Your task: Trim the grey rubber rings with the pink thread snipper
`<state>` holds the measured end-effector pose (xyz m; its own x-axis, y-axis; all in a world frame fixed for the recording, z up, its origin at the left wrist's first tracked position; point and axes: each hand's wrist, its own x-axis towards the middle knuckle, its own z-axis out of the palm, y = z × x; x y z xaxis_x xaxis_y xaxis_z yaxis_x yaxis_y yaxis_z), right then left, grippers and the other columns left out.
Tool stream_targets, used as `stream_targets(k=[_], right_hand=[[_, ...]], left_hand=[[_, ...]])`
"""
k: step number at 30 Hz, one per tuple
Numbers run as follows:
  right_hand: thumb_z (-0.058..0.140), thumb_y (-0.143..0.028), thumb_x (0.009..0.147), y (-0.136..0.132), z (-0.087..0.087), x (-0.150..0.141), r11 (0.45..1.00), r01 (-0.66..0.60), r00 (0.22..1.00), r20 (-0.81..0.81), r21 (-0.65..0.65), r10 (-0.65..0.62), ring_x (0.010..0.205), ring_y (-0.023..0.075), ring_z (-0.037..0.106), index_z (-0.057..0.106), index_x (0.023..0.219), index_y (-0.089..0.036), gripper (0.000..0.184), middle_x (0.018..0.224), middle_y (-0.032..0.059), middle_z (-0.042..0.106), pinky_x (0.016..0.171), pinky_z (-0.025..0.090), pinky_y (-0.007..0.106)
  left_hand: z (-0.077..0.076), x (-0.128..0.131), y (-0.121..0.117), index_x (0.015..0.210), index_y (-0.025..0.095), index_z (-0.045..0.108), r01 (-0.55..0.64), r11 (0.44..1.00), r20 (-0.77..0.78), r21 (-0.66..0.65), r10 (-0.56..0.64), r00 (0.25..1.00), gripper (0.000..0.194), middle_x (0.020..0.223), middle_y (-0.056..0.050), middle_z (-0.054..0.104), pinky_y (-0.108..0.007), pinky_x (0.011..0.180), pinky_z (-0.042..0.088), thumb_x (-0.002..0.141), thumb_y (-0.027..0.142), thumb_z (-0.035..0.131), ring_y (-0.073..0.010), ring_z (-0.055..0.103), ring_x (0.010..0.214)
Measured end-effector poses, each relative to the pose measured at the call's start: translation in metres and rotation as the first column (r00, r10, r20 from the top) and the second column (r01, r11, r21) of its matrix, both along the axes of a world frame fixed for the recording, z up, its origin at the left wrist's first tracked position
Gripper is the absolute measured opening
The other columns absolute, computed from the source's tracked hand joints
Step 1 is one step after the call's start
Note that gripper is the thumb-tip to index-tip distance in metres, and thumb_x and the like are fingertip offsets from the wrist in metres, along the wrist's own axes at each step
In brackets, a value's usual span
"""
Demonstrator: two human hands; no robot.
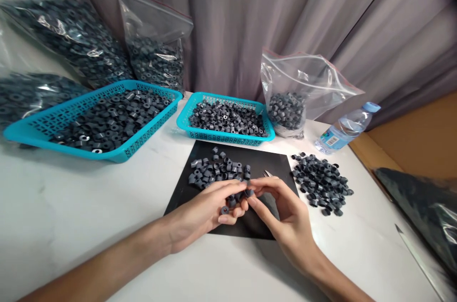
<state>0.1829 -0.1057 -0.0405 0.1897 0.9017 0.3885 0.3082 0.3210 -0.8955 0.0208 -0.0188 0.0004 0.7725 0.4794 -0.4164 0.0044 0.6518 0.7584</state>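
Observation:
My left hand (207, 209) rests on a black mat (250, 159), fingers curled round several small dark grey plastic rings (231, 202). My right hand (282, 209) meets it from the right, thumb and forefinger pinched on one grey ring (249, 192), with what looks like a thin metal tool tip (267, 174) sticking out behind the fingers. A loose heap of the same rings (217, 170) lies on the mat just beyond both hands. A second heap of rings (321, 183) sits on the white table to the right of the mat.
Two turquoise baskets of rings stand behind the mat, a large one (46, 126) at left and a small one (185, 119) in the middle. Clear zip bags of rings (285, 97) stand against the curtain. A water bottle (342, 131) lies at right, a blade (414, 249) near the right edge.

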Motion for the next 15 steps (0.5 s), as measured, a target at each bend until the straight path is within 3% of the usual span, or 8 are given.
stream_targets(k=[5,15], right_hand=[[0.065,-0.02,0.093,0.0014,0.0027,0.0028,1.0,0.014,1.0,0.016,0.027,-0.015,0.094,0.0192,0.065,0.069,0.097,-0.024,0.007,0.098,0.0039,0.07,0.092,0.05,0.036],[0.066,-0.016,0.091,-0.0041,0.0048,0.0038,0.994,0.058,0.995,0.076,0.088,-0.065,0.089,0.0202,0.067,0.07,0.098,-0.025,0.012,0.095,0.004,0.071,0.086,0.052,0.038]], left_hand=[[0.0004,-0.0032,-0.0011,0.098,0.015,0.066,0.022,0.999,-0.032,0.046,-0.021,0.999,0.025,0.082,-0.001,0.051,-0.02,0.056,0.024,0.091,0.039,0.065,-0.0085,0.038,0.07],[0.0032,-0.003,-0.0022,0.093,0.015,0.065,0.025,1.0,-0.033,-0.009,-0.025,0.999,0.017,0.084,-0.002,0.055,-0.021,0.061,0.029,0.09,0.032,0.065,-0.0101,0.044,0.074]])
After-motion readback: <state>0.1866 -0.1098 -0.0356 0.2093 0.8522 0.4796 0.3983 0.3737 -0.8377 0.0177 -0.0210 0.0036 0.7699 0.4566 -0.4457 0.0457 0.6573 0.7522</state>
